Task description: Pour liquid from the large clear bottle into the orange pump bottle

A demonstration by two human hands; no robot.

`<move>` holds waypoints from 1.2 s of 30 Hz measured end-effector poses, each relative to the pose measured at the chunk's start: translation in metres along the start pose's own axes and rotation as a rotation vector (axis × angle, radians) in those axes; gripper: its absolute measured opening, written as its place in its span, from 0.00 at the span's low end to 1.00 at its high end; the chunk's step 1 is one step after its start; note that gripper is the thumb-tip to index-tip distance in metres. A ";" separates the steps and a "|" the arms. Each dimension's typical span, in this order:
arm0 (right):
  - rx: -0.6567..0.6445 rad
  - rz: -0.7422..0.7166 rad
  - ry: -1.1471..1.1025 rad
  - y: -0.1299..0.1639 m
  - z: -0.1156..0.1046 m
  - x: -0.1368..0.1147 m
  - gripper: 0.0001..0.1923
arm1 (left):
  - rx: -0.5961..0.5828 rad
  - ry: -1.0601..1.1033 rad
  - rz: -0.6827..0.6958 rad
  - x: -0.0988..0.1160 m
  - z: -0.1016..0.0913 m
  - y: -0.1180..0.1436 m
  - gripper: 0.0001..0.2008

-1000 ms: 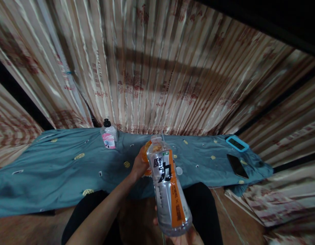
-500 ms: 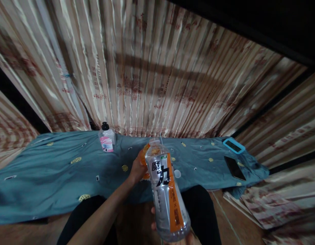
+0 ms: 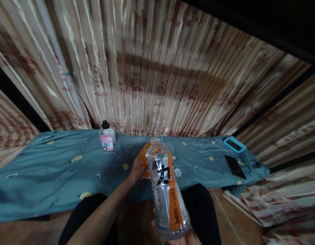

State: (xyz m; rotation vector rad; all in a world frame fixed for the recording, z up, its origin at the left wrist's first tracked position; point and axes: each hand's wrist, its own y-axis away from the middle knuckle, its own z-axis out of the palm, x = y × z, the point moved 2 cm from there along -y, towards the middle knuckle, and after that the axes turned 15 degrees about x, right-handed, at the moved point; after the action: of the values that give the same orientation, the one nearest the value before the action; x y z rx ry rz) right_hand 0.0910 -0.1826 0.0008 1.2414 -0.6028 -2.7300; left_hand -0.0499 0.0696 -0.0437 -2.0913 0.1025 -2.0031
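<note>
Bottle (image 3: 163, 197), contents unclear, w/ R fingers (image 3: 153, 223) clamped round it low, L fingers (image 3: 141, 160) round orange item (image 3: 146, 148).

Clear plastic bottle (image 3: 167, 194), centre near, held tilted: neck far and slightly left, base near and right. The silver-and-orange label bears large black characters. Orange object (image 3: 144, 153), held left of the bottle's shoulder; partly hidden, full shape indeterminable.

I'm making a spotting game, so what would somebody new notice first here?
Probably the big bottle with the orange stripe, tilted in the right hand at the front middle. Next might come the wrinkly curtain across the back, then the bright blue gadget near the cloth's right end.
</note>
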 end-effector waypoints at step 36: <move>0.052 0.029 -0.013 0.004 0.037 -0.020 0.28 | -0.024 -0.046 -0.004 0.021 -0.003 0.002 0.26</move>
State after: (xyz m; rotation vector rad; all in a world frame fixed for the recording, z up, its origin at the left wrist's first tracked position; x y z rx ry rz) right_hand 0.0764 -0.1697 0.0380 1.2171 -0.6916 -2.7171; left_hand -0.0509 0.0624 -0.0238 -2.1528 0.1149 -1.9642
